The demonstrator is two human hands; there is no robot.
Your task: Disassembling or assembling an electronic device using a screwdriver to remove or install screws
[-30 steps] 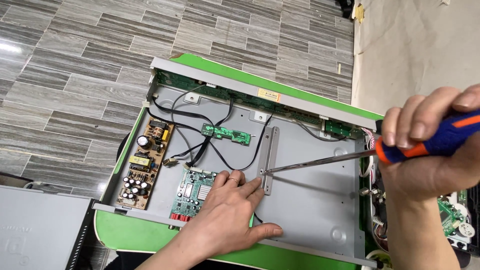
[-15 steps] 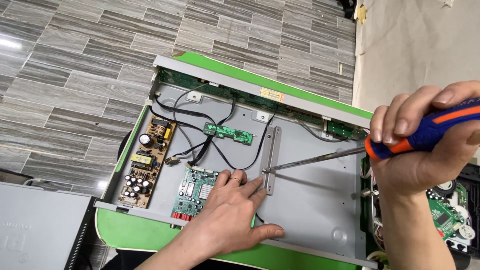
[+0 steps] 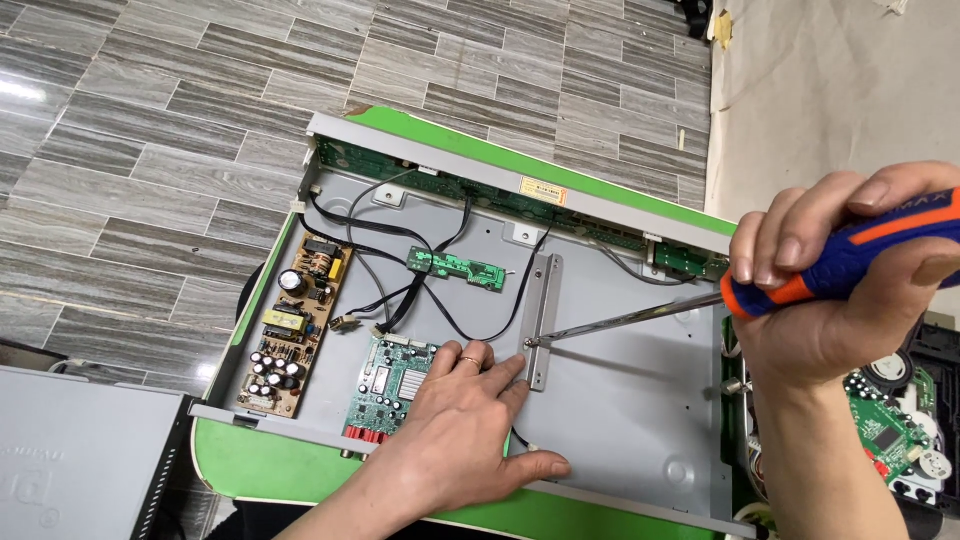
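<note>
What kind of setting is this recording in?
Probably an informal home or small repair spot, working on the floor: grey wood-look floor tiles, an opened grey metal player chassis with bare circuit boards, and a blue-and-orange-handled screwdriver in the right hand.

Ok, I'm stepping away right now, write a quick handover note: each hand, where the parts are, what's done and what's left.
Right hand: closed around the blue and orange screwdriver, whose tip sits on a screw at the lower end of the metal bracket.
Left hand: flat inside the open chassis, fingertips beside that screw, partly over the green circuit board.
Elsewhere: the brown power board is at the left and a small green board near the back rail, wired together.
Done: the casing is open.
Left: the bracket lies in place; whether its screw is loose cannot be told.
</note>
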